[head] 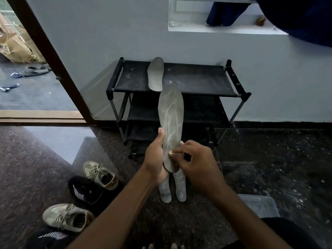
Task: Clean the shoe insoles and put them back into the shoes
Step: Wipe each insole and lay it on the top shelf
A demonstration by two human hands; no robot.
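My left hand grips a long grey insole by its heel end and holds it upright in front of me. Pale streaks run down its face. My right hand presses a small pale pad against the lower part of this insole. A second grey insole lies on the top shelf of the black shoe rack. Two more insoles lie flat on the floor below my hands. Two beige sneakers and a black sneaker stand on the floor at the left.
The rack stands against a pale wall. An open doorway at left shows sandals and a cardboard box. A clear plastic lid lies on the speckled floor at right. Dark cloth hangs at top right.
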